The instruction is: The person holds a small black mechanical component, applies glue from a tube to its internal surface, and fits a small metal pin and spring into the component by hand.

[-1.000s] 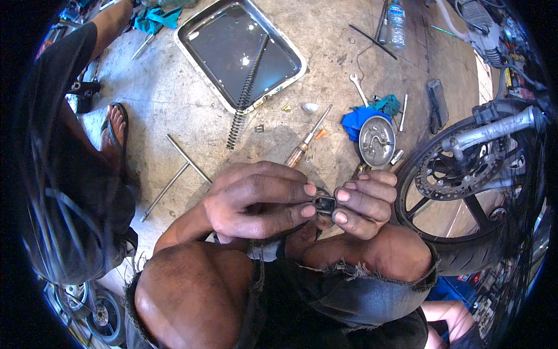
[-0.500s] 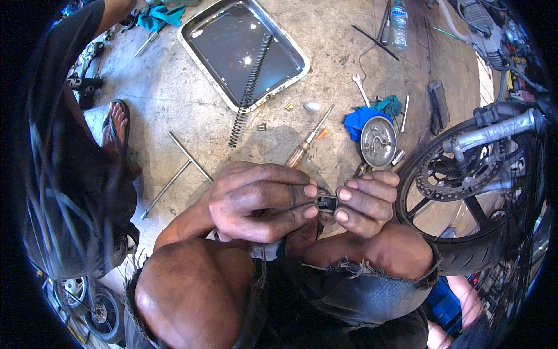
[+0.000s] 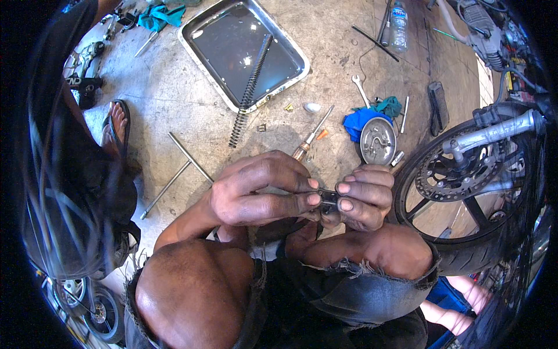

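Observation:
Between my fingertips, just above my knees, is a small black rectangular part (image 3: 328, 199), whose kind I cannot make out. My left hand (image 3: 264, 189) pinches its left end with thumb and fingers. The right end is gripped by the fingertips of my right hand (image 3: 367, 196). Most of the part is covered by the fingers. Beyond my left hand lies a screwdriver (image 3: 305, 145) with a wooden-looking handle, partly hidden by that hand. A round metal dish (image 3: 378, 141) with small parts in it rests on a blue cloth (image 3: 356, 122) past my right hand.
A metal tray (image 3: 302, 68) of dark liquid has a long coil spring (image 3: 249, 87) leaning over its rim. A T-handle wrench (image 3: 189, 156) lies left, a spanner (image 3: 360, 90) ahead. At right stands a motorcycle wheel (image 3: 465, 256). Another person's sandaled foot (image 3: 116, 122) is at left.
Both hands have shifted slightly up and turned the black part, so its open frame-like side no longer shows. More of the screwdriver handle is visible. The bystander's raised arm at upper left has moved.

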`<state>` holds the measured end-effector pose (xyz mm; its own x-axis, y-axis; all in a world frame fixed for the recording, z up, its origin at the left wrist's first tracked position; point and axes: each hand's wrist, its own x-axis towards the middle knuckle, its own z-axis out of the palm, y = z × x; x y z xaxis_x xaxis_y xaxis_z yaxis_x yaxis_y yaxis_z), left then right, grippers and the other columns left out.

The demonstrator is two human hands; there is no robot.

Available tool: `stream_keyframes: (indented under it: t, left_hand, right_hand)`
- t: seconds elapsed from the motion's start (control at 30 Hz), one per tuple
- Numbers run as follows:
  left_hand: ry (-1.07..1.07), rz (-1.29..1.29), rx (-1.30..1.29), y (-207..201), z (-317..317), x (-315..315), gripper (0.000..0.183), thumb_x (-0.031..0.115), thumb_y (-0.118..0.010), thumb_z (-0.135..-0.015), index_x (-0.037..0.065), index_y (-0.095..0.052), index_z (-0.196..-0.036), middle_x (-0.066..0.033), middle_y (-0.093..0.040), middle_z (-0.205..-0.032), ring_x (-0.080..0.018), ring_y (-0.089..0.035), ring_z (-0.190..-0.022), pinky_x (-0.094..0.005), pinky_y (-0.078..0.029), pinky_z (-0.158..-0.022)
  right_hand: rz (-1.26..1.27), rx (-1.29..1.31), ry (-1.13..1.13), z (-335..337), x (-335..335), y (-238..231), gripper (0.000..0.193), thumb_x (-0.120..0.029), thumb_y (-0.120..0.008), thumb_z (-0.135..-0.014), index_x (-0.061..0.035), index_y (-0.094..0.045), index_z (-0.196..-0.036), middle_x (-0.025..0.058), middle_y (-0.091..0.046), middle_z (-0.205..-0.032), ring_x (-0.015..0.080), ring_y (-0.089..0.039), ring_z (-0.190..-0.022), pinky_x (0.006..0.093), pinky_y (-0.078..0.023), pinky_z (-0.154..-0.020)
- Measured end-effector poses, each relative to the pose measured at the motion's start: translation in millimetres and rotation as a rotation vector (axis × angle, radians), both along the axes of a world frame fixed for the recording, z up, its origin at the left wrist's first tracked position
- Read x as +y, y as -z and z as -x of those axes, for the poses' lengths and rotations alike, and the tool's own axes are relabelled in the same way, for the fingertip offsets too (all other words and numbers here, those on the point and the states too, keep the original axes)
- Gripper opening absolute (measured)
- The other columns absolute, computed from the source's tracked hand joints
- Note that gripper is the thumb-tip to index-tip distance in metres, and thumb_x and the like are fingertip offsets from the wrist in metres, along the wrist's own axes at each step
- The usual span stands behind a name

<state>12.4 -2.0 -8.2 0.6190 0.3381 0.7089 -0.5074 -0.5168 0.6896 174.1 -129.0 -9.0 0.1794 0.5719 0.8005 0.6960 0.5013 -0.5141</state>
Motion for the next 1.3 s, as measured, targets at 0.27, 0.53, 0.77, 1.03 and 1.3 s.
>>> stream_keyframes:
  t: [0.27,0.53,0.77,1.03,1.3]
  left_hand:
    - [-0.035,0.008,-0.012,1.1,-5.2,-1.9,0.022,0.009,-0.079,-0.076,-0.001,-0.069,-0.093,-0.0140,-0.063,-0.091,-0.0269,-0.068,-0.081,-0.0376,-0.059,-0.067]
    - [-0.050,0.159,0.039,7.2,-0.2,-5.1,0.026,0.010,-0.079,-0.073,-0.001,-0.068,-0.094,-0.0130,-0.065,-0.091,-0.0250,-0.067,-0.083,-0.0344,-0.056,-0.072]
    - [-0.031,0.192,0.089,1.7,-2.6,-5.3,0.029,0.010,-0.081,-0.072,-0.001,-0.067,-0.095,-0.0141,-0.065,-0.093,-0.0259,-0.067,-0.085,-0.0343,-0.055,-0.073]
    - [-0.030,0.237,0.166,-0.5,0.1,-3.1,0.029,0.010,-0.082,-0.071,0.000,-0.066,-0.093,-0.0131,-0.065,-0.094,-0.0247,-0.066,-0.086,-0.0325,-0.055,-0.073]
    - [-0.010,0.270,0.181,1.2,0.2,-4.3,0.035,0.007,-0.085,-0.067,0.001,-0.066,-0.096,-0.0133,-0.063,-0.095,-0.0266,-0.066,-0.087,-0.0355,-0.054,-0.073]
  right_hand:
    - [-0.094,0.037,-0.012,1.1,6.8,13.1,0.034,-0.034,-0.078,-0.079,-0.0116,-0.063,-0.100,0.0043,-0.064,-0.087,0.0190,-0.058,-0.072,0.0305,-0.047,-0.059]
    - [-0.081,0.151,-0.053,0.4,13.7,22.5,0.039,-0.036,-0.082,-0.075,-0.0056,-0.064,-0.091,0.0082,-0.066,-0.081,0.0219,-0.061,-0.069,0.0317,-0.049,-0.059]
    - [-0.098,0.146,-0.082,-6.5,13.1,22.6,0.045,-0.040,-0.082,-0.074,-0.0031,-0.063,-0.092,0.0101,-0.066,-0.083,0.0219,-0.061,-0.070,0.0315,-0.048,-0.060]
    - [-0.042,0.164,-0.093,-8.4,13.3,25.2,0.050,-0.042,-0.080,-0.074,-0.0010,-0.064,-0.096,0.0117,-0.066,-0.086,0.0225,-0.061,-0.072,0.0323,-0.048,-0.060]
    - [-0.023,0.172,-0.095,-8.7,11.8,25.3,0.050,-0.043,-0.080,-0.074,-0.0012,-0.064,-0.097,0.0115,-0.066,-0.087,0.0228,-0.061,-0.073,0.0327,-0.049,-0.062]
